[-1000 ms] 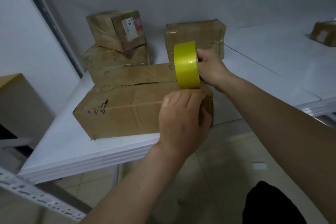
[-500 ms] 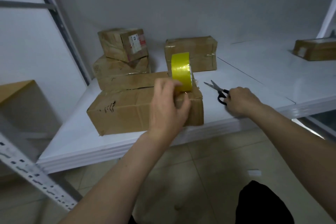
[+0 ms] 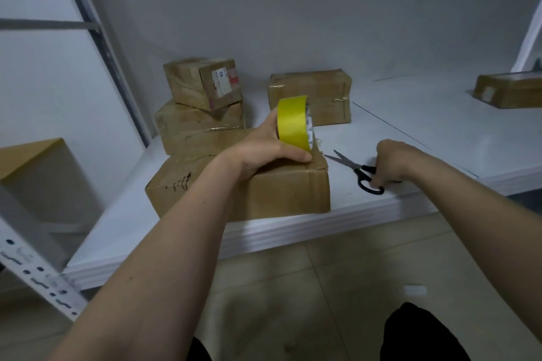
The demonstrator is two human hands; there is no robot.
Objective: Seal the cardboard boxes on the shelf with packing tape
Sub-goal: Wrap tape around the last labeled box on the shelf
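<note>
One head-worn view looks forward and down, close over the white shelf (image 3: 410,114); floor tiles (image 3: 322,287) fill its lower part (wide-angle bend).

Five cardboard boxes sit on the white shelf (image 3: 440,126). One large box (image 3: 281,187) is at the front. Behind it on the left are two more, a flat box (image 3: 187,120) with a small labelled box (image 3: 205,82) stacked on top. One taped box (image 3: 319,88) stands at the back centre, and one far box (image 3: 510,91) lies well apart at the right edge.

There is one roll of yellow tape (image 3: 293,123) and one pair of black-handled scissors (image 3: 356,168).

Two hands are in view: one left hand (image 3: 264,149) and one right hand (image 3: 393,160).

One more brown box (image 3: 38,173) stands off the shelf at the left.
</note>
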